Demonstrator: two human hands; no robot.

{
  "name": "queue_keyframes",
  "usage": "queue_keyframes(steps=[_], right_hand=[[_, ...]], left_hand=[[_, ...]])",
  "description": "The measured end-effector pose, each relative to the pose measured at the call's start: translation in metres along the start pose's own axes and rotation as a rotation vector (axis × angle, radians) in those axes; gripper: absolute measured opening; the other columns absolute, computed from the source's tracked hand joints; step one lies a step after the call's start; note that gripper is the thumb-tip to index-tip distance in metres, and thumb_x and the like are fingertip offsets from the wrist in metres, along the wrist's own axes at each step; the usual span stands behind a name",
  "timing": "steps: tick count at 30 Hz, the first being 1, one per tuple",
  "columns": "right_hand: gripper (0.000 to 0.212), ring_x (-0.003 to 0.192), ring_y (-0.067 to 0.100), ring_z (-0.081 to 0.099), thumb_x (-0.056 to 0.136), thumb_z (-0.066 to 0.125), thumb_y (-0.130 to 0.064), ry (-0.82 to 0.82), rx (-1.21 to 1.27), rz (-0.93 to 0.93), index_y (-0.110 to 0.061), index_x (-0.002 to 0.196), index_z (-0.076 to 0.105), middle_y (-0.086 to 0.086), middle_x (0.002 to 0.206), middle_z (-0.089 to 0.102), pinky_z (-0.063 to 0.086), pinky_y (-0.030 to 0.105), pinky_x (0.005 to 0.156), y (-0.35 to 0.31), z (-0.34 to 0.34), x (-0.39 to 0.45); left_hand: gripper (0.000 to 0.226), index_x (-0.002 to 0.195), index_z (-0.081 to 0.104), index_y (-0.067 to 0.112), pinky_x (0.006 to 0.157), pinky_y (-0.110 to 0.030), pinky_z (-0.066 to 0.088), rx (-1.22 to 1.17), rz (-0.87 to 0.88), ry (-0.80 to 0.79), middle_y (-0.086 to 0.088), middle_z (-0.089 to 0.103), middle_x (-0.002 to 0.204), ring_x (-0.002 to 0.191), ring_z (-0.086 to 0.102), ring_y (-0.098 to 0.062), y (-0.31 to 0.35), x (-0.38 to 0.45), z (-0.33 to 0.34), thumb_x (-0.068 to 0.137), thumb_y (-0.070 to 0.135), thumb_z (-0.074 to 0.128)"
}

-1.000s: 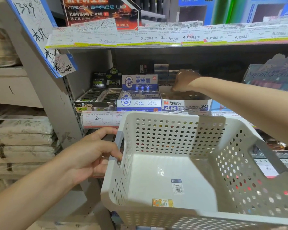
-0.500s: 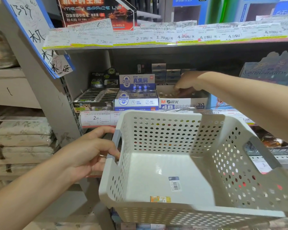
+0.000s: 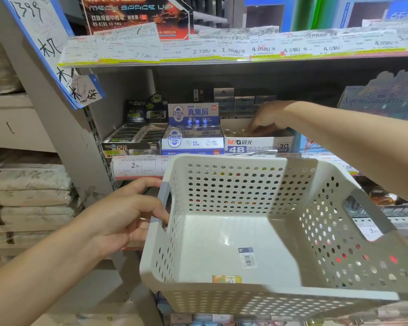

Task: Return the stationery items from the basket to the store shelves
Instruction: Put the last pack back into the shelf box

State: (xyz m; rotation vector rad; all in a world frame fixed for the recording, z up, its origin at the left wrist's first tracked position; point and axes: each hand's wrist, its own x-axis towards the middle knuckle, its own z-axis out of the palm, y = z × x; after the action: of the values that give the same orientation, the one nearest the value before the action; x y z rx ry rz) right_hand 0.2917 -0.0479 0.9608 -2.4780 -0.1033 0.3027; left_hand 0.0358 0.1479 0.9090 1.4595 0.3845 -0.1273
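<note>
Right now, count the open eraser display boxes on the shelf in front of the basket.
3 side by side: the black box at left, the blue-and-white box in the middle, the M&G 4B eraser box at right, with the right hand inside. Others behind may be hidden.

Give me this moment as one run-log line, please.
left hand: grips basket handle | right hand: fingers in 4B eraser box | basket: no loose items

Right hand (image 3: 267,115) fingertips hidden inside the eraser box (image 3: 257,143)
</note>
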Motion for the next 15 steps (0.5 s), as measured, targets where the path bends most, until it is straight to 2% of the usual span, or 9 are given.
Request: queue_keyframes(steps=[3,6,9,12,15], right_hand=[[0.02,0.1,0.026,0.067,0.082,0.071,-0.02,-0.001,-0.013,-0.016,-0.007,0.095,0.064,0.012,0.103,0.071,0.05,0.041,0.096,0.005,-0.002,0.002],[0.038,0.109,0.03,0.059,0.076,0.073,-0.035,-0.043,-0.221,-0.165,-0.014,0.106,0.064,0.012,0.12,0.062,0.047,0.041,0.098,0.011,-0.008,0.003],[0.041,0.115,0.035,0.056,0.071,0.075,-0.041,-0.024,-0.37,-0.222,-0.016,0.102,0.063,0.014,0.12,0.061,0.046,0.043,0.094,0.011,-0.01,0.001],[0.05,0.107,0.032,0.057,0.071,0.076,-0.041,-0.046,-0.361,-0.249,-0.012,0.11,0.064,0.014,0.12,0.061,0.046,0.042,0.093,0.012,-0.011,0.001],[0.047,0.093,0.023,0.052,0.073,0.073,-0.038,-0.038,-0.329,-0.268,-0.012,0.111,0.064,0.013,0.118,0.061,0.046,0.04,0.091,0.015,-0.009,0.003]], left_hand=[[0.053,0.106,0.061,0.013,0.03,-0.019,0.041,0.013,-0.005,-0.013,-0.018,0.066,0.074,0.041,0.059,-0.02,0.0,0.001,-0.001,0.068,-0.022,0.052],[0.063,0.103,0.061,0.013,0.033,-0.02,0.044,0.025,0.009,-0.017,-0.017,0.066,0.068,0.041,0.06,-0.02,-0.001,0.002,-0.002,0.05,-0.019,0.056],[0.061,0.101,0.062,0.013,0.033,-0.021,0.045,0.031,0.011,-0.019,-0.017,0.066,0.064,0.042,0.06,-0.02,-0.001,0.001,-0.002,0.048,-0.017,0.055],[0.053,0.104,0.06,0.012,0.031,-0.019,0.042,0.022,0.01,-0.021,-0.015,0.066,0.063,0.04,0.059,-0.019,0.0,-0.001,-0.001,0.066,-0.023,0.051],[0.056,0.106,0.06,0.011,0.031,-0.018,0.041,0.025,0.016,-0.03,-0.014,0.066,0.062,0.039,0.058,-0.018,0.0,-0.002,0.0,0.062,-0.024,0.053]])
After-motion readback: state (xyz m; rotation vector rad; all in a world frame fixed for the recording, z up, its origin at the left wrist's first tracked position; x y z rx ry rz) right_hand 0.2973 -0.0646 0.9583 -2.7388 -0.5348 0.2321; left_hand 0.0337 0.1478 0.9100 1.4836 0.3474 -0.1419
